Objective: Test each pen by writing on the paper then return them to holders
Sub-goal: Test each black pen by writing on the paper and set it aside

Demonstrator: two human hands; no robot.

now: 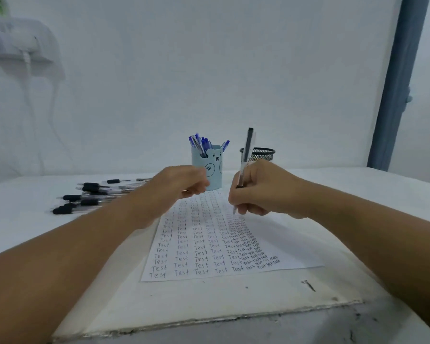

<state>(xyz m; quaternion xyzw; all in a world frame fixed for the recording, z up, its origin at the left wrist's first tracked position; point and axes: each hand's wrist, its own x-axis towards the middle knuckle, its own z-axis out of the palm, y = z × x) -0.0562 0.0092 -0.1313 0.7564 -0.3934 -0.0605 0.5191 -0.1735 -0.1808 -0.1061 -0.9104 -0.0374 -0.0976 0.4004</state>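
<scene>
Head view: one sheet of paper (224,244) lies flat on the white worktop (358,194), filled with rows of handwritten "Test". Right hand (263,189) grips one black-capped pen (245,160) in a writing grip, tip down at the paper's upper right area; cap end points up. Left hand (174,187) hovers above the paper's far left corner, fingers curled into a loose clenched grip; blurred, cannot tell whether it holds anything. Two holders stand beyond the paper: a light-blue bear cup (210,167) with roughly seven blue pens (204,144) sticking out, exact count unclear, and just beside it on the right a black mesh cup (261,153), contents not visible. Left of the paper a loose pile of black pens (92,197) lies on the worktop, about seven grips showing; they overlap.
</scene>
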